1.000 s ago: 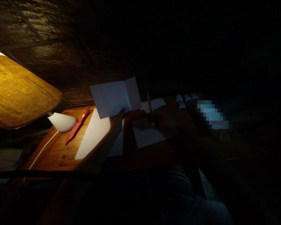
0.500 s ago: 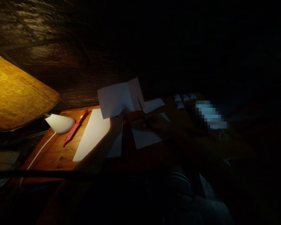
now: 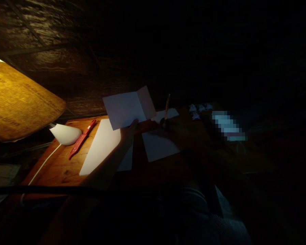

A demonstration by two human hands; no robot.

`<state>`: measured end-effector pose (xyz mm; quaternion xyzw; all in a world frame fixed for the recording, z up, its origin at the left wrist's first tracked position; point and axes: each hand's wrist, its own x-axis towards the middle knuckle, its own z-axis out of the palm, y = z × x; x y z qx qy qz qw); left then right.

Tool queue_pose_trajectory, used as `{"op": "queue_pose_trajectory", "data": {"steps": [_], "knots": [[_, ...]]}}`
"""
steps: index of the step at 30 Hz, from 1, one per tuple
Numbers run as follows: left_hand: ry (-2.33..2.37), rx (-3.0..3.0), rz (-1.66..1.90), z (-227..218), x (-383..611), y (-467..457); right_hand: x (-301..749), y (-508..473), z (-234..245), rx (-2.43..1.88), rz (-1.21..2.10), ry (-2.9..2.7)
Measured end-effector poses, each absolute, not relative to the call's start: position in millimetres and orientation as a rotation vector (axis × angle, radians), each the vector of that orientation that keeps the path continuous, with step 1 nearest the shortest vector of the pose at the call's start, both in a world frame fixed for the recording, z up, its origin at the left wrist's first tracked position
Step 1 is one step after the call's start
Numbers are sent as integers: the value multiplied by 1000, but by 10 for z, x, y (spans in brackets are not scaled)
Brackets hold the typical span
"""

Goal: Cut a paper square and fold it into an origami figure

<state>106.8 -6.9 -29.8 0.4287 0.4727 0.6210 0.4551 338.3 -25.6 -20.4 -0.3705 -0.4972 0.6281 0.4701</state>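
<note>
The scene is very dark. My left hand (image 3: pixel 129 132) holds up a folded white sheet of paper (image 3: pixel 127 107) by its lower edge, above the wooden table (image 3: pixel 58 166). My right hand (image 3: pixel 177 131) is in deep shadow and grips a pen (image 3: pixel 166 107) that stands nearly upright, its tip at the top edge of a small white paper (image 3: pixel 159 146) lying on the table. A larger white sheet (image 3: pixel 100 146) lies under my left forearm.
A red flat tool (image 3: pixel 81 139) and a white lamp base (image 3: pixel 65 133) with a white cord (image 3: pixel 43 165) sit at the table's left. A lit yellow lampshade (image 3: pixel 17 105) hangs at far left. Small white crumpled bits (image 3: pixel 199 109) lie at the back right.
The pen tipped down and then rose upright again, moving slightly right. The folded sheet in my left hand shifted a little right and back.
</note>
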Motion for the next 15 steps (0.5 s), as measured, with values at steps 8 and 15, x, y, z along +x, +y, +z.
{"op": "queue_pose_trajectory", "data": {"steps": [8,15], "knots": [[1192,1060,1524,-393,1003,-17,3335,-284,-251,-848,1568,-1234],[1212,1107,1535,-451,985,18,3379,-206,-229,-951,1306,-1158]]}}
